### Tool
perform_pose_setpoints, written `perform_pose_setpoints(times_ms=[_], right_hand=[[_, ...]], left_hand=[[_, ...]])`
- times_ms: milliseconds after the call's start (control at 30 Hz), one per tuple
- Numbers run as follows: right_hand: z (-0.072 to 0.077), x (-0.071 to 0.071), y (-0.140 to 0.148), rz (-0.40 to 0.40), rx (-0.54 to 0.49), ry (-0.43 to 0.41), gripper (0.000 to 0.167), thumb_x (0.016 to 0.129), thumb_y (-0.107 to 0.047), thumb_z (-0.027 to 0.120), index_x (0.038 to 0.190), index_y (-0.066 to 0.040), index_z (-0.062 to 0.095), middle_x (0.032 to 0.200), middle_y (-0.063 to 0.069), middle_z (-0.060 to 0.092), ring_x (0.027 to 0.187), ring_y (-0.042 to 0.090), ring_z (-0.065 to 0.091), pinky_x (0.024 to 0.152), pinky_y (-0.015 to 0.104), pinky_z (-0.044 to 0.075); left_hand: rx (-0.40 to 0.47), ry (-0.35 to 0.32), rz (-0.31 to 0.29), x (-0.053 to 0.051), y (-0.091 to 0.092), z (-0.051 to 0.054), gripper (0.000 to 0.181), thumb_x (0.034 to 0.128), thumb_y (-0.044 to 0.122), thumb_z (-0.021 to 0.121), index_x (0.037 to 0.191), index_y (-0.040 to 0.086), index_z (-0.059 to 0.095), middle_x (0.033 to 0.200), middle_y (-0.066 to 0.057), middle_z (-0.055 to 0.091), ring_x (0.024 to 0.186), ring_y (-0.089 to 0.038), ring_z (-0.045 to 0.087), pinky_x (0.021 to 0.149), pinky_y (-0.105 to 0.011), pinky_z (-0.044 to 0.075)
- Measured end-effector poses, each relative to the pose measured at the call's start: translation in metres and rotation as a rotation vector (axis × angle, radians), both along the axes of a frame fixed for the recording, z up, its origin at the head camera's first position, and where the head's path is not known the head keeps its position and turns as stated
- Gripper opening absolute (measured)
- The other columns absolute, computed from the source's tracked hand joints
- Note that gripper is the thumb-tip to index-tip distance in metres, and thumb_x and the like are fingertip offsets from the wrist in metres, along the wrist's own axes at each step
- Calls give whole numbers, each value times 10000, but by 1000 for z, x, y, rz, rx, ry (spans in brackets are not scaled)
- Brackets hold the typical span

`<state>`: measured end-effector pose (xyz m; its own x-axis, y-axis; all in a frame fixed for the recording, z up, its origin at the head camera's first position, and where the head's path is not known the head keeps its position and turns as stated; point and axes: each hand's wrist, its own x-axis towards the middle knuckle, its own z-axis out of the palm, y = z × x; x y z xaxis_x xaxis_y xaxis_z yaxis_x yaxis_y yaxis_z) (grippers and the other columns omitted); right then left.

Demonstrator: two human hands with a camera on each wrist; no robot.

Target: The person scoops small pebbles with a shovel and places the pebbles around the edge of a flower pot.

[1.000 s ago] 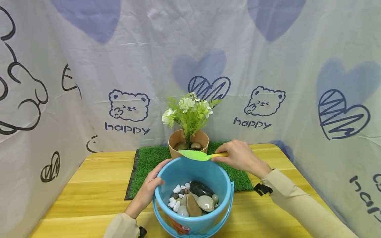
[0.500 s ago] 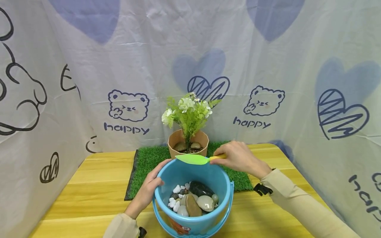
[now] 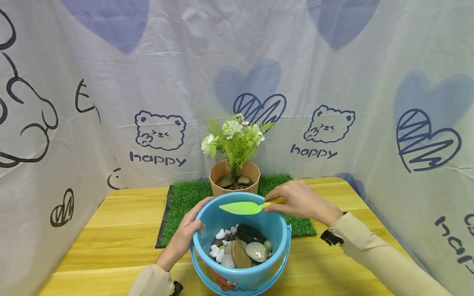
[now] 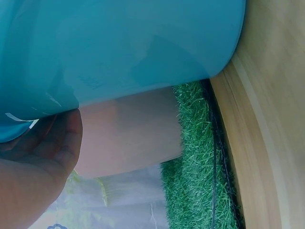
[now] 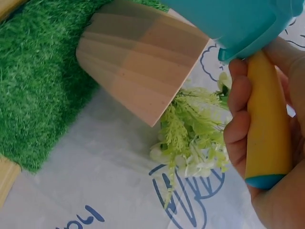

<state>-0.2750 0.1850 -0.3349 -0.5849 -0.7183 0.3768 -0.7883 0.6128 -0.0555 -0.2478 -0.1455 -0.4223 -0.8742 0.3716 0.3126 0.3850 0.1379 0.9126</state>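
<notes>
My left hand (image 3: pixel 185 230) grips the rim of the blue bucket (image 3: pixel 259 277) on its left side, thumb hooked over the edge and fingers along the outside. White pebbles (image 3: pixel 220 234), a brown stone (image 3: pixel 241 255), a black stone (image 3: pixel 249 234) and other stones lie inside. The right hand (image 3: pixel 300 201) holds a small trowel by its yellow handle (image 5: pixel 268 129), fingers curled round it. Its green blade (image 3: pixel 242 208) points left and lies roughly level over the far part of the bucket opening, above the stones.
Behind the bucket, a tan flowerpot (image 3: pixel 222 190) with white flowers (image 3: pixel 233 129) and a few stones stands on a green turf mat (image 3: pixel 189 197). The mat lies on a wooden table (image 3: pixel 122 230). A printed cloth (image 3: pixel 200 74) hangs behind and at both sides.
The right hand and trowel have come down and nearer, from over the flowerpot's front to over the bucket opening. The left hand and bucket have stayed put.
</notes>
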Motion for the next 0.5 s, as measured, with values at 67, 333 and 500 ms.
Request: perform_pose_setpoints(times_ms=[67,333,500], right_hand=[[0,0,2,30,17,16,232,848,-419,714,991,-251,787,889,-128,745,659,-72,599,555,124,437],[18,6,3,81,145,-163,199,862,-428,698,970,-290,792,867,-176,734,656,-102,575,564,135,446],[32,9,-2,60,247,-296,107,822,-455,734,852,-366,784,758,-268,665,600,-82,547,542,173,452]], left_hand=[[2,-3,0,0,0,0,723,805,55,384,1502,247,370,1493,-150,433,1238,-414,527,905,-429,494],[11,-6,-8,0,0,0,714,809,61,386,1499,246,374,1477,-169,443,1235,-433,522,898,-464,507],[13,-5,-13,0,0,0,714,814,58,381,1503,242,368,1485,-170,433,1241,-440,516,904,-470,505]])
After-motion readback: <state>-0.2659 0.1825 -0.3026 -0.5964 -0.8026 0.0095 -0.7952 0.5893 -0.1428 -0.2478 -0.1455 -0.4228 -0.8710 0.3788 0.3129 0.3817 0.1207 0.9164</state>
